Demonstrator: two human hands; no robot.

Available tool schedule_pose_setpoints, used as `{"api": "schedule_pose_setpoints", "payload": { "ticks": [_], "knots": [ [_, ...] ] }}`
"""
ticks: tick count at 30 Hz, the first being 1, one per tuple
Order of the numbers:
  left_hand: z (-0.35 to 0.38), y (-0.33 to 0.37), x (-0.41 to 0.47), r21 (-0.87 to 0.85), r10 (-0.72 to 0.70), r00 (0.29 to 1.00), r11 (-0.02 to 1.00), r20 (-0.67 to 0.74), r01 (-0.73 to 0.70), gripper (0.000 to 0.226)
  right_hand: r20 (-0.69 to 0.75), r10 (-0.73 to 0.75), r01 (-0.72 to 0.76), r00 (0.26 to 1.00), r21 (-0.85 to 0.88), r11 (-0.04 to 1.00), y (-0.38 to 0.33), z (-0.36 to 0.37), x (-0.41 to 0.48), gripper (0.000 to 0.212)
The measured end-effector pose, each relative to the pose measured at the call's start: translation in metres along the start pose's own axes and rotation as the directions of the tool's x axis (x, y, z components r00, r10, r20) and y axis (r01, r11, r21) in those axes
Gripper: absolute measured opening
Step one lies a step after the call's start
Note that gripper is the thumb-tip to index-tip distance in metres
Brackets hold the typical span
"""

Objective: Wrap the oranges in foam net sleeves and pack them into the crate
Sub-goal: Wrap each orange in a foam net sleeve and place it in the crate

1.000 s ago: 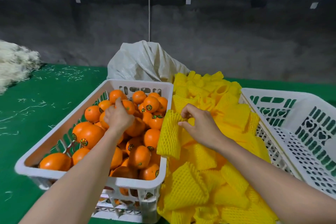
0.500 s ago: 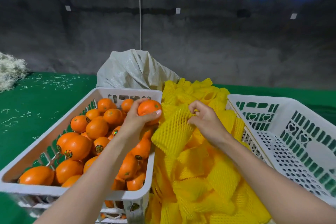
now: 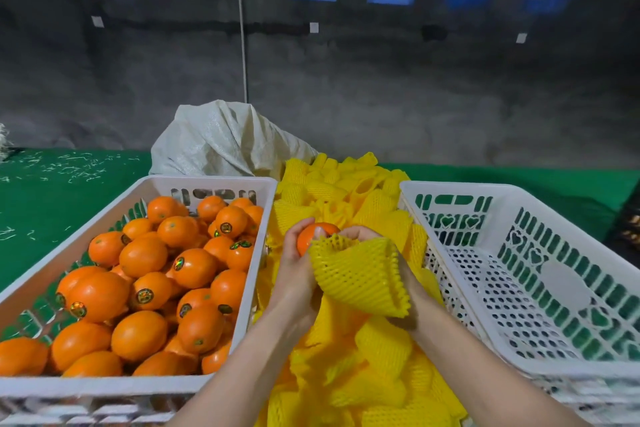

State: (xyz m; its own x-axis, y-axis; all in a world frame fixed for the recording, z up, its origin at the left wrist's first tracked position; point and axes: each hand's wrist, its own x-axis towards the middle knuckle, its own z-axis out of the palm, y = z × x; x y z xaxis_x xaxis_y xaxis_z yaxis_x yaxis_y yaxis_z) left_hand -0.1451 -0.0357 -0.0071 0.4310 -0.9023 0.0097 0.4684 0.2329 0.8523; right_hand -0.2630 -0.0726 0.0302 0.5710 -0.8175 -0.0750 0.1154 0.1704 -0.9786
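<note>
Head view: the round orange [image 3: 313, 236], a moment ago just clear of the full white plastic crate [image 3: 207, 180], now sits gripped in the left hand [image 3: 294, 274] against the yellow foam net sleeve [image 3: 356, 277] the right hand [image 3: 362, 234] pinches, ready for sleeving.

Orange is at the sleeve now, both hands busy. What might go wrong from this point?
1. The orange sits only at the edge of the foam net sleeve, not inside; it may slip from the left hand into the sleeve pile.
2. The right hand holds the sleeve flattened, so its mouth might snag or tear.
</note>
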Motion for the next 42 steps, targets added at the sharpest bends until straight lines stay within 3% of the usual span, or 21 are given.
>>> {"api": "schedule_pose_setpoints", "payload": {
  "ticks": [2, 5, 10, 14, 18, 20, 25, 31, 33, 38, 42],
  "knots": [
    [0.002, -0.001, -0.004, -0.058, -0.023, 1.0, 0.998, 0.015, 0.024, 0.032, -0.066, -0.114, 0.114, 0.991, -0.013, 0.993, -0.001, 0.002, 0.004, 0.02],
    [0.001, -0.003, -0.008, -0.111, -0.072, 0.992, 0.99, 0.099, 0.083, 0.051, -0.154, -0.204, 0.192, 0.967, -0.086, 0.978, 0.012, -0.006, 0.01, 0.015],
    [-0.005, -0.006, -0.012, 0.009, -0.064, 0.985, 0.998, 0.158, 0.063, 0.057, -0.159, -0.373, 0.293, 0.914, -0.378, 0.878, 0.028, -0.01, 0.006, 0.017],
    [-0.006, -0.006, -0.011, -0.104, -0.04, 0.985, 0.993, 0.167, 0.058, 0.048, -0.201, -0.359, 0.282, 0.912, -0.331, 0.901, 0.032, -0.004, 0.004, 0.012],
    [-0.002, -0.012, -0.01, -0.223, -0.184, 0.969, 0.95, 0.167, 0.219, 0.063, -0.165, -0.568, 0.376, 0.806, -0.599, 0.707, 0.04, 0.006, 0.001, 0.026],
    [-0.002, -0.012, -0.009, -0.2, -0.235, 0.953, 0.941, 0.193, 0.272, 0.062, -0.148, -0.606, 0.399, 0.782, -0.628, 0.668, 0.042, 0.006, 0.001, 0.027],
    [-0.011, -0.015, -0.006, -0.151, -0.236, 0.955, 0.953, 0.181, 0.264, 0.06, -0.237, -0.504, 0.374, 0.831, -0.433, 0.82, 0.031, -0.004, 0.017, 0.031],
    [-0.011, -0.018, -0.008, -0.252, -0.238, 0.935, 0.919, 0.263, 0.305, 0.061, -0.182, -0.272, 0.262, 0.945, -0.076, 0.962, 0.033, -0.001, 0.017, 0.027],
    [-0.008, -0.019, -0.009, -0.275, -0.249, 0.937, 0.909, 0.245, 0.313, 0.058, -0.198, -0.223, 0.218, 0.955, -0.045, 0.975, 0.032, 0.0, 0.015, 0.029],
    [-0.005, -0.019, -0.007, -0.158, -0.28, 0.959, 0.946, 0.036, 0.282, 0.061, -0.182, -0.12, 0.109, 0.976, -0.071, 0.991, 0.037, 0.0, 0.006, 0.04],
    [-0.004, -0.023, -0.004, 0.142, -0.033, 0.975, 0.988, -0.219, 0.065, 0.037, -0.171, -0.194, 0.159, 0.966, -0.197, 0.967, 0.05, 0.003, -0.005, 0.055]
  ]
}}
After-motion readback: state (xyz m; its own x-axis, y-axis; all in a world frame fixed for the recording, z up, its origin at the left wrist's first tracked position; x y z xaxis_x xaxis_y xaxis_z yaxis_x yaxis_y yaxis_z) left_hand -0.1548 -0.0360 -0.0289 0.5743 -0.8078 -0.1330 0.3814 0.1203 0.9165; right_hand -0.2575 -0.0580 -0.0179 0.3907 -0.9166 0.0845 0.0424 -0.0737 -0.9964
